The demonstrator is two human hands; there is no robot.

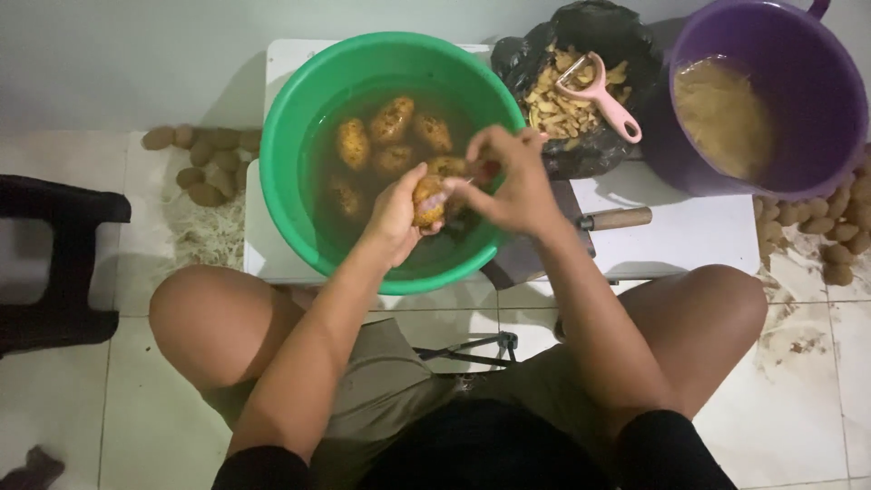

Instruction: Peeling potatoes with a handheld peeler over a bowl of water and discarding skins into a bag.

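Left hand (396,216): fingers clamped around a potato (428,201), held just above the water at the near side of a green basin (290,118). Right hand (513,177): fingers pinched together on a small thin tool, its kind too small to tell, set against the same potato. Basin: stands on a white desk (699,236), filled with murky water, several more potatoes (392,120) lying in it. Behind the basin, to the right: a black bag (590,27) of peelings, a pink peeler (599,95) resting on top. Far right: a purple bucket (817,100) with cloudy liquid. A knife with a wooden handle (617,218) lies on the desk near the right wrist. Loose potatoes lie on the tiled floor (136,381) at both sides; a black stool (54,263) stands at left.
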